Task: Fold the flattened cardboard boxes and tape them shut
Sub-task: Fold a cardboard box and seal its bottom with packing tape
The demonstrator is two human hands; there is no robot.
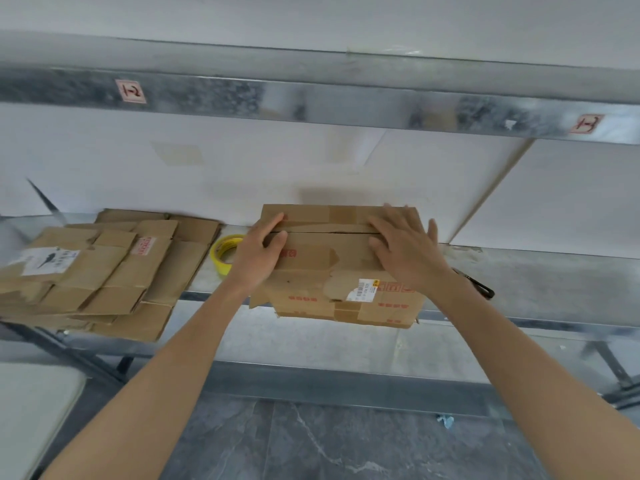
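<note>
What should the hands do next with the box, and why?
Probably the left hand should reach for the yellow tape beside it while the right hand holds the flaps down: the box is folded shut, but its seam shows an open gap.

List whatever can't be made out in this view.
Head view:
- tape roll: right side hidden behind the left hand.
- box label: print too small to read.
- black object: mostly behind the right forearm; unidentifiable.
- flat box stack: cut off by the left edge; count unclear.
- seam: ends covered by the left hand and right hand.
</note>
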